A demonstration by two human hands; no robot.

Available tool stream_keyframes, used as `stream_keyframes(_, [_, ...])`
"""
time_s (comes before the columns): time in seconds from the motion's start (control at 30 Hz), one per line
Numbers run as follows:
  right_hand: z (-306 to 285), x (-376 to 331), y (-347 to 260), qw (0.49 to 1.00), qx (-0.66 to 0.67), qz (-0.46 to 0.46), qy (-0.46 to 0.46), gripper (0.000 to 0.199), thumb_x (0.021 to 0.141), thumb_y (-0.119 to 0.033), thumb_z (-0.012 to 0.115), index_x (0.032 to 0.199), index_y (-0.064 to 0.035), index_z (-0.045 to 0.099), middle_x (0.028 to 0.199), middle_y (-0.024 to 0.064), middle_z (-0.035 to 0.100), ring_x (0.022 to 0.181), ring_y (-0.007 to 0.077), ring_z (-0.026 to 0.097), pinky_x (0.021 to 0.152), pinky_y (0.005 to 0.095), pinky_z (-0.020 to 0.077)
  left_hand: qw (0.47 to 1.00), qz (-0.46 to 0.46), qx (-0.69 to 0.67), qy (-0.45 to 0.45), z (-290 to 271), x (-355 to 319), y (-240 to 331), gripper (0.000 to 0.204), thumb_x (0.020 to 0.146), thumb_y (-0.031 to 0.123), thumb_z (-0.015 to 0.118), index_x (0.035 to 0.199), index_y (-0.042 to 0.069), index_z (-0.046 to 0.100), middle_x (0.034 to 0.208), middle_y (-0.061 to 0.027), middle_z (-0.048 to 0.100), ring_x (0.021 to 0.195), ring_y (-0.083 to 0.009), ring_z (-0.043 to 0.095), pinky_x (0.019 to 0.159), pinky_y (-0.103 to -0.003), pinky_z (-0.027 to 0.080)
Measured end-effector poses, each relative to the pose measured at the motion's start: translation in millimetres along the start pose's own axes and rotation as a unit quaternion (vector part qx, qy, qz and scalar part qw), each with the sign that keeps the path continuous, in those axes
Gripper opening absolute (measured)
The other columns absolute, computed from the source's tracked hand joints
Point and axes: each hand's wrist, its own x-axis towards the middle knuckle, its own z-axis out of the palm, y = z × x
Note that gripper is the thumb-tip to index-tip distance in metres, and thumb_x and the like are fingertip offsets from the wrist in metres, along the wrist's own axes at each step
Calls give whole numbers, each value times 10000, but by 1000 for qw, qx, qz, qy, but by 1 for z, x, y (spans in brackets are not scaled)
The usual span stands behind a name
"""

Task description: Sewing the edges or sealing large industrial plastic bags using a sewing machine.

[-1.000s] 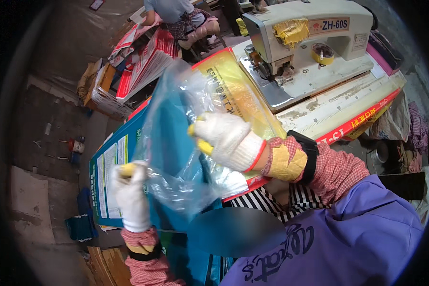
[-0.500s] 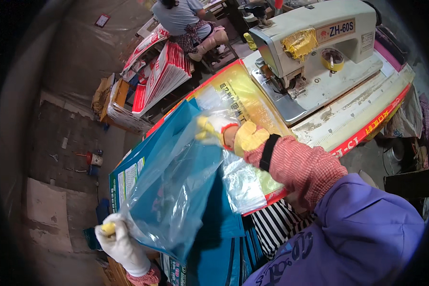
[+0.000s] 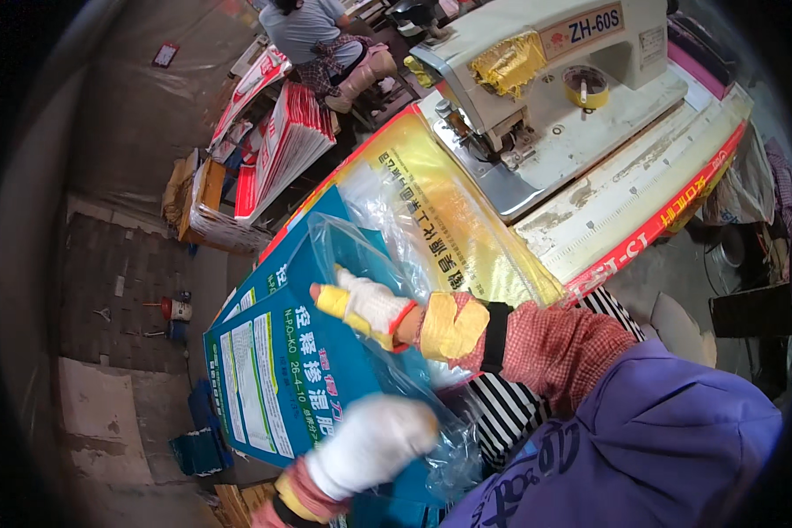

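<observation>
My right hand [image 3: 365, 306], in a white glove with yellow tape on its fingers, has its fingers stretched out over a blue printed sack [image 3: 268, 374]. A clear plastic liner [image 3: 453, 444] lies around and under that hand and trails down toward my lap. Motion blurs my left hand [image 3: 374, 444], also white-gloved, near the sack's lower right part and the crumpled liner. Its fingers cannot be made out. Beneath the top sack are more blue sacks, partly hidden.
A sewing machine [image 3: 581, 84] with a roll of yellow tape [image 3: 586, 88] stands at the right on a worktable covered by yellow printed sacking [image 3: 466, 220]. Beyond it a person [image 3: 317, 44] sits near a stack of red-and-white sacks [image 3: 286, 145].
The clear liner, earlier stretched between both hands, is now bunched toward me. My left hand has swept right and my right hand has come lower, uncovering the sack's printed face.
</observation>
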Motion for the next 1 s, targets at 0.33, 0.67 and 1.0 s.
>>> stream_keyframes(0.33, [-10, -62, -32, 953, -230, -90, -177, 840, 809, -566, 589, 1463, -152, 261, 1283, 250, 533, 1150, 392, 546, 944, 414, 441, 796, -40, 566, 212, -114, 133, -75, 253, 704, 84, 633, 956, 63, 636, 965, -114, 605, 897, -312, 583, 740, -408, 481])
stream_keyframes(0.67, [-21, -46, -1, 931, -275, -53, -235, 742, 880, -657, 358, 1437, -168, 373, 1063, 229, 644, 898, 392, 638, 822, 434, 492, 810, -259, 478, 221, -123, 72, -94, 467, 829, 26, 557, 1277, 159, 546, 809, -107, 619, 729, -304, 631, 650, -400, 500])
stream_keyframes(1.0, [23, -90, 50, 731, -642, -190, -132, 128, 727, -161, 672, 785, -52, 703, 792, 144, 682, 731, 276, 675, 611, 398, 540, 465, -233, 839, 161, -215, 139, -28, 121, 782, 134, 580, 713, 127, 679, 835, -33, 605, 837, -207, 599, 738, -351, 472])
